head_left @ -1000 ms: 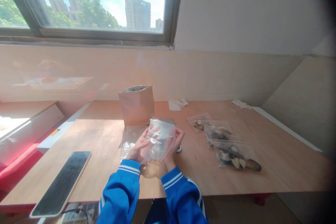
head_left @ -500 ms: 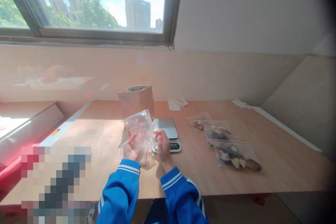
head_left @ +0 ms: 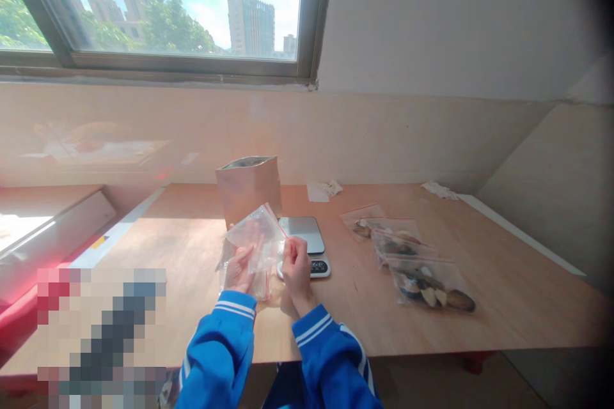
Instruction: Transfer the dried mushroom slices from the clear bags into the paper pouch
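Observation:
A clear zip-lock bag (head_left: 259, 236) with a red seal line hangs between my two hands, and it looks flat. My left hand (head_left: 240, 268) grips its left side, thumb in front. The fingers of my right hand (head_left: 297, 262) pinch its right edge close to the red seal. Just behind the right hand is a kitchen scale (head_left: 311, 234) with a steel plate and a dark display; nothing lies on the visible part of the plate. Beneath my hands more clear bags (head_left: 261, 287) rest on the table, partly hidden. A brown paper pouch (head_left: 249, 188), its top open, stands behind the bag.
To the right lie several filled zip-lock bags (head_left: 426, 284) holding dark and pale dried pieces. Crumpled white paper (head_left: 329, 189) is at the table's back edge, with another piece (head_left: 440, 190) farther right. A window (head_left: 192, 6) is above. A blurred patch covers the lower left.
The bag has tilted and its lower part has folded up. My right hand has risen slightly and now pinches the edge nearer the seal. The left hand has hardly moved.

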`<state>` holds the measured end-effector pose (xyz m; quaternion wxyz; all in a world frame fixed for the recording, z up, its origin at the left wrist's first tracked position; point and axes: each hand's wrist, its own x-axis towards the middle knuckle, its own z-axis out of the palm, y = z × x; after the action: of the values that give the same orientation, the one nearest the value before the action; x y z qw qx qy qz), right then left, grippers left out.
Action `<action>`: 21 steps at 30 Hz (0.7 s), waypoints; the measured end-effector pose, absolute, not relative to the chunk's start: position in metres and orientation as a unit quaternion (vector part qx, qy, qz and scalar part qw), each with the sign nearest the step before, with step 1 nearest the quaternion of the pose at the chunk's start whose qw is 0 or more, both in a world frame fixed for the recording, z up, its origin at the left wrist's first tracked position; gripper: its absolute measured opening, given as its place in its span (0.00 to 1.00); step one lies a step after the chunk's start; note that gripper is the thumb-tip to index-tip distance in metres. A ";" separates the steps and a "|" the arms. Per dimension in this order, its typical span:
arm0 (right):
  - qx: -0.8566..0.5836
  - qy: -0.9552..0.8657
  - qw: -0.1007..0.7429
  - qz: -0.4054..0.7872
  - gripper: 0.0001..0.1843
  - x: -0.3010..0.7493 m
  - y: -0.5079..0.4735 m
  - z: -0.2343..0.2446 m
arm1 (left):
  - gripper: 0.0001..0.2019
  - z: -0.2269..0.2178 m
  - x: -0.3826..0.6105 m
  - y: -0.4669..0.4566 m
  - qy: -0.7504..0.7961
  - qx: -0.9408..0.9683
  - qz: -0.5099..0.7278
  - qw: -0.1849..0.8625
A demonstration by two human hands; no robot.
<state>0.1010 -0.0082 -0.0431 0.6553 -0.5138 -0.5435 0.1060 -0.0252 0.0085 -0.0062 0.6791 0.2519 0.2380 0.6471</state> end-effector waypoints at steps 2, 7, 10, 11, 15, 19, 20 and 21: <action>-0.523 -0.517 0.672 0.096 0.08 0.102 -0.006 -0.043 | 0.31 -0.008 -0.025 0.009 0.219 0.230 0.658 0.683; -0.564 -0.457 0.683 0.076 0.14 0.104 -0.001 -0.044 | 0.25 -0.004 -0.021 0.005 0.204 0.247 0.602 0.731; -0.586 -0.448 0.674 0.047 0.16 0.104 0.002 -0.044 | 0.24 0.002 -0.017 -0.001 0.213 0.281 0.572 0.740; -0.589 -0.448 0.672 0.035 0.16 0.104 0.003 -0.044 | 0.24 0.003 -0.016 -0.004 0.221 0.287 0.566 0.740; -0.584 -0.458 0.670 0.001 0.14 0.102 0.008 -0.046 | 0.27 0.002 -0.014 -0.014 0.295 0.290 0.572 0.708; -0.573 -0.485 0.660 0.007 0.14 0.101 0.007 -0.045 | 0.27 -0.001 -0.013 -0.022 0.398 0.306 0.572 0.649; -0.569 -0.494 0.657 0.011 0.14 0.100 0.006 -0.045 | 0.27 0.000 -0.013 -0.024 0.405 0.306 0.578 0.639; -0.565 -0.502 0.655 0.016 0.14 0.100 0.006 -0.045 | 0.27 0.001 -0.014 -0.027 0.405 0.303 0.588 0.631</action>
<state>0.0997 0.0059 -0.0453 0.6547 -0.5647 -0.5022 0.0155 -0.0140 -0.0269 0.0005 0.6311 0.3034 0.4052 0.5878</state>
